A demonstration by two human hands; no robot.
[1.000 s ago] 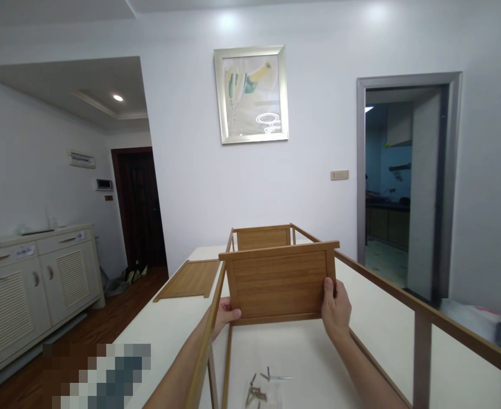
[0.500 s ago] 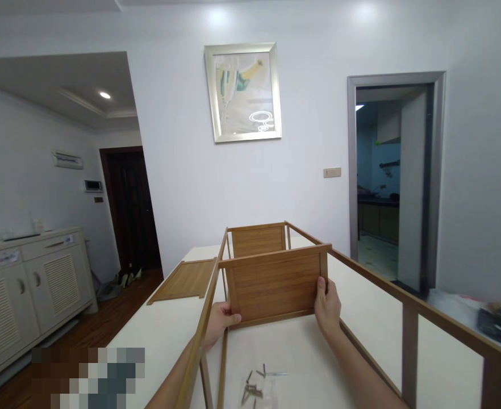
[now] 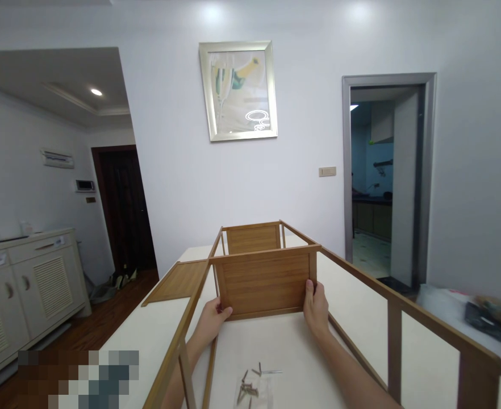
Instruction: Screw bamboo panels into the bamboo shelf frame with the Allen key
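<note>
A brown wooden panel point(image 3: 264, 283) stands upright across a wooden frame point(image 3: 353, 274) that lies on a white table point(image 3: 152, 329). My left hand point(image 3: 211, 320) grips the panel's lower left corner, fingers curled round its edge. My right hand point(image 3: 316, 308) is closed on its lower right edge, thumb on the front face. The panel sits between the frame's two long side rails. A second panel point(image 3: 253, 238) is fixed at the frame's far end.
A loose wooden panel point(image 3: 177, 281) lies flat on the table to the left. A small bag of screws point(image 3: 250, 386) lies on the table near me. A white sideboard point(image 3: 24, 284) stands at the left wall. An open doorway point(image 3: 380, 182) is at right.
The panel and both hands have moved a little down and away from me, deeper between the frame's rails. The view has turned slightly to the right.
</note>
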